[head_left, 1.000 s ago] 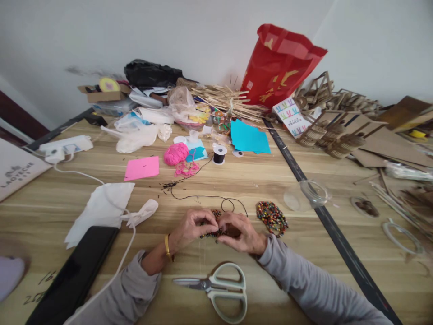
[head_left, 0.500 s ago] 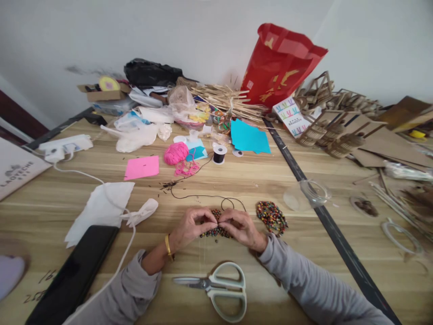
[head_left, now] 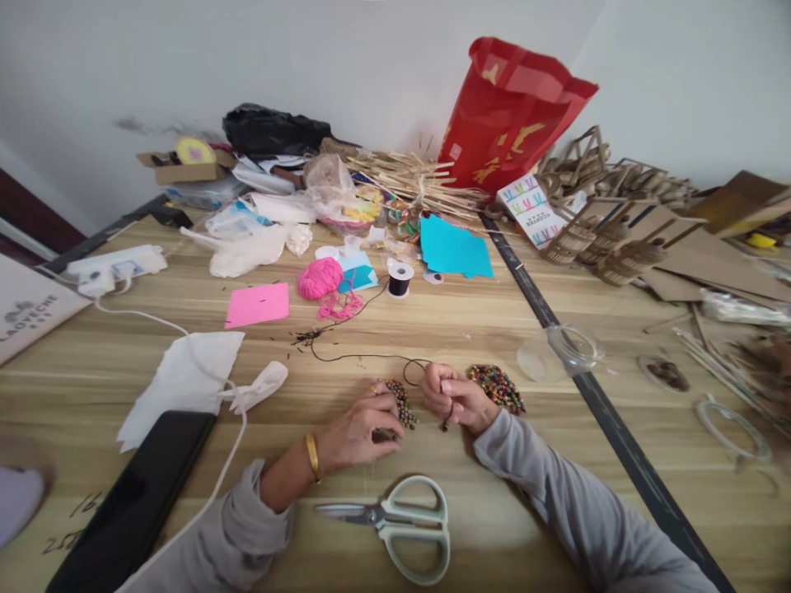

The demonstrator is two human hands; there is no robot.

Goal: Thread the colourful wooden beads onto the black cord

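My right hand (head_left: 457,397) is closed around a black cord (head_left: 364,357), whose short end hangs below the fingers with a small dark bead (head_left: 444,427) on it. The cord trails away left across the table to a spool of black cord (head_left: 399,281). Beside a small pile of loose multicoloured beads (head_left: 404,405), my left hand (head_left: 362,428) is open, thumb and fingers apart, and partly covers the pile. A heap of strung beads (head_left: 496,387) lies just behind my right wrist. Nearer to me are scissors with pale handles (head_left: 395,523).
A black phone (head_left: 136,494) and white paper (head_left: 179,383) lie left, with a white cable (head_left: 244,420) crossing them. Pink yarn (head_left: 320,278), blue sheets (head_left: 456,247) and a red bag (head_left: 510,115) stand farther back. A clear round container (head_left: 547,356) lies right.
My hands have come apart from a shared pinch. The left has dropped down beside the loose beads and opened, while the right has lifted slightly with the cord.
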